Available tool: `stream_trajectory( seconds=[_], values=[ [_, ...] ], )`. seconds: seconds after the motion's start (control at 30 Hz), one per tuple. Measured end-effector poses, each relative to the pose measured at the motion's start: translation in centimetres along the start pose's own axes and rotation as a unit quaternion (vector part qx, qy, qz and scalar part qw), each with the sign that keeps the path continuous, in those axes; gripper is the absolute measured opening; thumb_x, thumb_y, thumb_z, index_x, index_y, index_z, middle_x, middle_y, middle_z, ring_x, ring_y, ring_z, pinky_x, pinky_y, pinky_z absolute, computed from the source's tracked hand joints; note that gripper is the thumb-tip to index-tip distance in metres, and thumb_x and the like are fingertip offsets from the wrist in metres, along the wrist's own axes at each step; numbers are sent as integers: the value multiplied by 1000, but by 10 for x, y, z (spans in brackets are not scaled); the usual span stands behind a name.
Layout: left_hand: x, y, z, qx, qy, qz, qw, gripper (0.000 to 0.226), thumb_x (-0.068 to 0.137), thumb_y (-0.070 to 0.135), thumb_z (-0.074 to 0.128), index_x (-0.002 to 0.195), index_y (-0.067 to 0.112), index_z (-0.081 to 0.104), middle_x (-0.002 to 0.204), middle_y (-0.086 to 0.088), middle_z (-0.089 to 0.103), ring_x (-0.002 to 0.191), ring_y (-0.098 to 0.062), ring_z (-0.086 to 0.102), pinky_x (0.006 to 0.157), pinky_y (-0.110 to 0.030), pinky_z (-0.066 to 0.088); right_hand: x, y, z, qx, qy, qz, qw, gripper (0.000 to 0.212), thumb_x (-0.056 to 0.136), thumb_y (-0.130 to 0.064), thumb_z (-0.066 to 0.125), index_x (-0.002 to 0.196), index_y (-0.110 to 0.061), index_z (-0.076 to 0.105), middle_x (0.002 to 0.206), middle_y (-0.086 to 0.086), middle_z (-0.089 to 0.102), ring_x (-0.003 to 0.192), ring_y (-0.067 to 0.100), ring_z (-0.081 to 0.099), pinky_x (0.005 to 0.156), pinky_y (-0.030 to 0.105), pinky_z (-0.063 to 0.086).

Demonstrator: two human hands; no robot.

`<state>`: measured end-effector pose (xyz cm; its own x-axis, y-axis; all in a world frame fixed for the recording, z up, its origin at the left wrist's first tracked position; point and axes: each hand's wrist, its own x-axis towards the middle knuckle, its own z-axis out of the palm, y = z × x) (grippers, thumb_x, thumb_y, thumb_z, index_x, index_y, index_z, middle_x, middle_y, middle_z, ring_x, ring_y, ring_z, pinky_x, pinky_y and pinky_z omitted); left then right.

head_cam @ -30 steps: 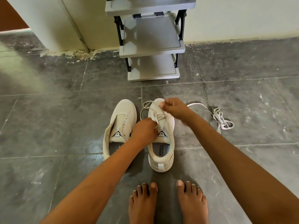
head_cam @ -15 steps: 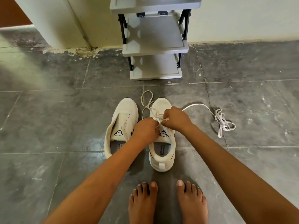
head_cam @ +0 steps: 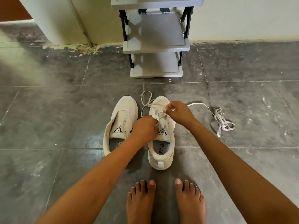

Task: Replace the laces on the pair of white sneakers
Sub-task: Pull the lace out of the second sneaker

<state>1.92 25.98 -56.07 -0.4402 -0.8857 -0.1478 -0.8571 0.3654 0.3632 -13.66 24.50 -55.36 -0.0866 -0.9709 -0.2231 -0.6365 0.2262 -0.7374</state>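
**Q:** What lies at the left of the view?
**A:** One white shoe, the left sneaker (head_cam: 123, 117), stands on the grey tiled floor (head_cam: 64, 126). Its toe points away from the person, and its tongue marked SPEED and both eyelet rows are in plain sight.

**Q:** And the left hand?
**A:** The left hand (head_cam: 144, 128) reaches across that shoe's inner edge to the right sneaker (head_cam: 161, 147). This shoe stands just beside the first and parallel to it, heel toward the bare feet (head_cam: 140, 202). The fingers are curled together at the left eyelet row, clamped on a strand of the threaded lace (head_cam: 146, 101). The fingertips themselves are hidden beneath the knuckles.

**Q:** Where does that lace run?
**A:** It crosses the eyelets nearest the toe. A slack loop trails off the toe cap onto the floor between the two shoes.

**Q:** The right hand?
**A:** The right hand (head_cam: 178, 112) hovers over the toe half of the same shoe. Thumb and forefinger are pinched on another strand of this lace, and the remaining fingers are folded.

**Q:** Farther right?
**A:** A loose lace (head_cam: 224, 122), flat and white, lies well apart from the shoes. One end stretches toward the right wrist and the rest is heaped in a tangle. A grey shoe rack (head_cam: 155, 46) stands against the wall beyond the sneakers
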Motion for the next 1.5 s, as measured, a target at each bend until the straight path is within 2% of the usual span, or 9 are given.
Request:
stream_trajectory(
  seconds=[0.17, 0.3, 0.43, 0.87, 1.07, 1.27, 1.37, 1.43, 1.5],
  values=[
    [0, -1, 1, 5, 1, -1, 1000, 22, 91, 20, 47, 96, 6, 63, 97, -12, 60, 89, -29, 58, 71, -34, 43, -6, 8, 10, -153, -24, 0, 988, 21, 82, -35, 65, 98, -22, 67, 107, 1, 59, 100, 20, 58, 74, 29, 42],
    [0, 1, 1, 11, -1, -3, 1000, 23, 92, 20, 47, 96, 5, 63, 96, -13, 60, 88, -29, 58, 66, -31, 38, -4, -2, 18, -262, 3, -11, 965, 23, 86, -29, 56, 104, -18, 67, 114, 8, 55, 105, 27, 54, 75, 32, 41],
    [0, 1, 2, 4, 7, 1, 1000, 20, 90, 18, 49, 98, 6, 63, 98, -12, 61, 90, -29, 59, 71, -33, 45, -7, -10, 27, -261, 16, -29, 965, 24, 86, -10, 51, 109, -7, 60, 117, 14, 51, 100, 35, 55, 72, 36, 41],
    [-1, -1, 1, 2, 2, 1, 1000, 18, 89, 19, 51, 95, 7, 64, 99, -10, 61, 89, -28, 58, 72, -35, 46, -5, -21, 22, -372, 4, -78, 925, 24, 85, 1, 51, 106, -4, 62, 114, 14, 55, 99, 33, 59, 68, 32, 38],
    [-1, 1, 3, -2, 8, 1, 1000, 21, 88, 18, 51, 102, 8, 63, 102, -10, 61, 93, -28, 58, 71, -34, 43, -9, -14, 23, -315, 22, -79, 945, 24, 84, -7, 53, 107, -7, 58, 106, 12, 62, 94, 34, 60, 70, 35, 44],
    [0, 1, 1, -2, -1, -6, 1000, 21, 89, 18, 51, 93, 2, 63, 96, -14, 60, 88, -31, 57, 67, -33, 39, 1, -33, 11, 6, 56, -8, 998, 20, 88, -2, 40, 107, -3, 47, 107, 15, 60, 96, 33, 58, 81, 42, 47],
    [-2, -1, -1, -27, -7, -14, 1000, 24, 89, 18, 51, 101, 4, 66, 98, -13, 61, 90, -30, 58, 72, -34, 45, 6, -34, 4, 24, 106, 9, 994, 21, 92, -4, 39, 111, -3, 46, 108, 16, 60, 97, 30, 57, 75, 35, 43],
    [-4, -6, -3, -73, -4, -24, 997, 26, 89, 17, 51, 108, 8, 66, 101, -12, 63, 93, -29, 59, 77, -34, 47, 0, -24, 0, 46, 120, 47, 991, 31, 96, -12, 39, 126, -3, 38, 116, 19, 57, 106, 34, 56, 77, 34, 41],
    [-6, -10, -4, -123, 2, -45, 991, 30, 89, 17, 52, 117, 13, 64, 105, -9, 66, 95, -26, 59, 77, -30, 46, -11, -10, -2, 23, 53, 95, 994, 61, 98, -26, 45, 145, -3, 14, 134, 22, 47, 122, 38, 47, 90, 37, 41]
  ],
)
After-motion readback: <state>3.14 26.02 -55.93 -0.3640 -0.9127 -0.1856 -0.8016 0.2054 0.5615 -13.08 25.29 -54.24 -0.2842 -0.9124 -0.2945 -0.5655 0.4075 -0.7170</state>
